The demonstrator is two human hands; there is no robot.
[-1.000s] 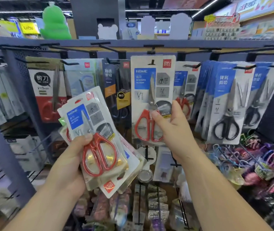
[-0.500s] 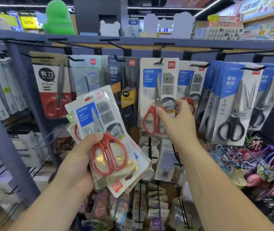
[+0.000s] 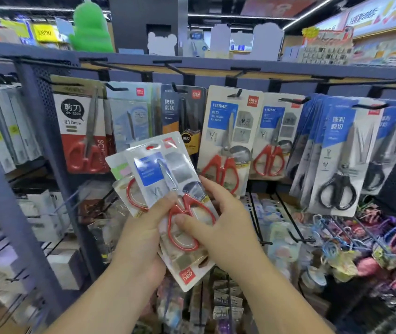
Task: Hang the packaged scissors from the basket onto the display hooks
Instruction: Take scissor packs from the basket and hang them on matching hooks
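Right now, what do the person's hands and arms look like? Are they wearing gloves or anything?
No gloves. The left hand and right hand are both bare, with no rings to be seen. The left forearm and right forearm are bare too: no sleeves, watch or bracelet in view.

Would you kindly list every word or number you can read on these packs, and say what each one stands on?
"HOME": hanging red-handled scissors pack.
"剪刀" and "210mm": red-and-white pack.
"防锈剪切": dark pack.
"锋利剪切": black-handled scissors pack.
"deli", upside down: red badge at the bottom of the held stack.
Finer print everywhere, and the held stack's blue label, are too blurred to read.
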